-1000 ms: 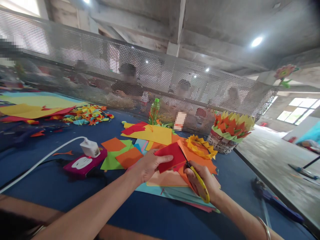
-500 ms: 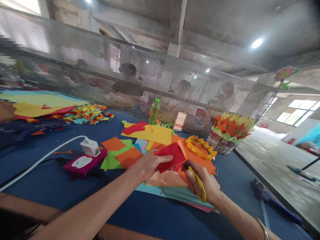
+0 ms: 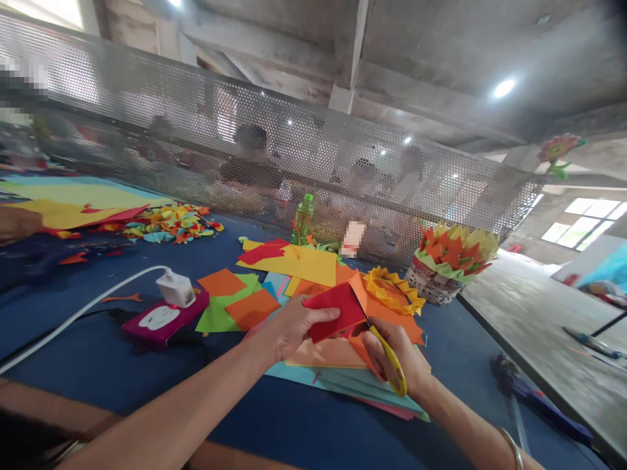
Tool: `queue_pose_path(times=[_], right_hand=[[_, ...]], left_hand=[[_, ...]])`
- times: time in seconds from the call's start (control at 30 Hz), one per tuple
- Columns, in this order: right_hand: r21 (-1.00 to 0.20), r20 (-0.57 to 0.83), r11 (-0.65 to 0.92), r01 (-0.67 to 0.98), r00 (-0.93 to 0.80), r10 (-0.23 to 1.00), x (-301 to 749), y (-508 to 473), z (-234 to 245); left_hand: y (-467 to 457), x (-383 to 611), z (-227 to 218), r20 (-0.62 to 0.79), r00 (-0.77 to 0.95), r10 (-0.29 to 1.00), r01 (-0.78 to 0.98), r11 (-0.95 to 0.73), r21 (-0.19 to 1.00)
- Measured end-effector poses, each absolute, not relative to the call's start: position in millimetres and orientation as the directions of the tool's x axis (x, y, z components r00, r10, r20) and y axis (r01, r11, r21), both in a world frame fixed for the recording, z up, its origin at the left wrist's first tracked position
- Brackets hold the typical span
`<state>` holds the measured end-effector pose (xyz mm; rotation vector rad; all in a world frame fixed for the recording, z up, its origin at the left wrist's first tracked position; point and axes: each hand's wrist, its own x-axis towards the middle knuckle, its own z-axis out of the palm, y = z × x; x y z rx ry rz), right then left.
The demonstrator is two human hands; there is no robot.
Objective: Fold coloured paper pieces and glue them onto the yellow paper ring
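Note:
A folded red piece of paper is pinched in my left hand, thumb on top. My right hand is closed around yellow-handled scissors, whose dark blades meet the paper's right edge. An orange strip stands up along that edge. Beneath both hands lies a stack of coloured paper, with a peach sheet near the top and light blue sheets lower down. Orange and green paper squares lie left of my left hand.
A ring of folded yellow paper and a basket of folded paper points are at right. A green bottle stands behind. At left are a purple power strip, a pile of scraps and another person's hand. A glue gun lies at right.
The scissor blades now lie further along the red paper's right edge, and the orange strip beside it stands further out. Both hands stay almost in place.

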<state>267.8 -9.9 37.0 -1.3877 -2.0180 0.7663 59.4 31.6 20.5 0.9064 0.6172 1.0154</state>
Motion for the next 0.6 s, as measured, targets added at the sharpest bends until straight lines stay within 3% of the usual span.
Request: queue_pose_path(times=[0.6], right_hand=[[-0.720,0.189,0.332,0.609,-0.288,0.939,267,-12,36]], left_hand=[[30,59,23,-0.023,0.451,0.892,-0.420,0.235,0.876]])
